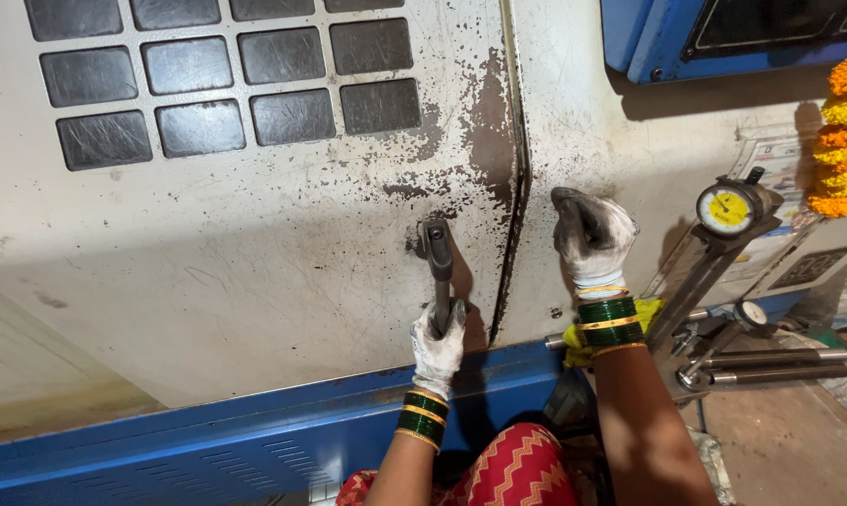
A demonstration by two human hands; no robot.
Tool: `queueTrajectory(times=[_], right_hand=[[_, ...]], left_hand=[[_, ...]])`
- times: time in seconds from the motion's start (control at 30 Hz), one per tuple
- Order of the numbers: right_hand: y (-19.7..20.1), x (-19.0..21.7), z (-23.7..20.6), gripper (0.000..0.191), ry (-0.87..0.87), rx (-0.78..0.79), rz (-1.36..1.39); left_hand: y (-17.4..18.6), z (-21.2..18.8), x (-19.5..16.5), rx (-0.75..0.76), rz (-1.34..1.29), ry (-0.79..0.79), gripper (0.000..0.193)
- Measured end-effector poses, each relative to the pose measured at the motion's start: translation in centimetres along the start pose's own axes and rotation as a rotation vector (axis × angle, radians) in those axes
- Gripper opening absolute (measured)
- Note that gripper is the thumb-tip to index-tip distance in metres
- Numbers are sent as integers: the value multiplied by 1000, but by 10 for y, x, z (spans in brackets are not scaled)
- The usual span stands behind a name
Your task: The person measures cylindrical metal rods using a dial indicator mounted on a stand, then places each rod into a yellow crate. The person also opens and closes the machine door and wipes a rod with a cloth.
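From the head camera, our gloved left hand (438, 345) closes around the lower end of the door handle (437, 267), which runs upright above it on the worn machine door (254, 244). Our right hand (590, 239), also gloved, grips something dark by the door seam; beside it stands a yellow dial gauge (729, 210).

A worn cream machine panel (236, 262) above a blue base (254, 440), brightly lit.
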State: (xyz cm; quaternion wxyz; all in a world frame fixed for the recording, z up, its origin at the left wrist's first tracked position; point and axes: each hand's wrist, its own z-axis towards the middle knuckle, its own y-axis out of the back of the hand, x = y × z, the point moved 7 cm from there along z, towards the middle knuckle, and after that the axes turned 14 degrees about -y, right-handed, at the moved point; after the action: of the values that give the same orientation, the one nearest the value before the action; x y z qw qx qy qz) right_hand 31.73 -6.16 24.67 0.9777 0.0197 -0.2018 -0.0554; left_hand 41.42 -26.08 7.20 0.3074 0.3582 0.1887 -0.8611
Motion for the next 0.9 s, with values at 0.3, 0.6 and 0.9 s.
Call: queueTrajectory(times=[0.3, 0.6, 0.9], right_hand=[[2, 1, 1, 13, -17, -3, 0], [3, 2, 2, 13, -22, -12, -5], [5, 5, 3, 12, 1, -18, -9]], left_hand=[[-1, -1, 1, 5, 15, 12, 20], [-2, 0, 0, 2, 2, -21, 20], [-2, -1, 1, 10, 22, 7, 20]])
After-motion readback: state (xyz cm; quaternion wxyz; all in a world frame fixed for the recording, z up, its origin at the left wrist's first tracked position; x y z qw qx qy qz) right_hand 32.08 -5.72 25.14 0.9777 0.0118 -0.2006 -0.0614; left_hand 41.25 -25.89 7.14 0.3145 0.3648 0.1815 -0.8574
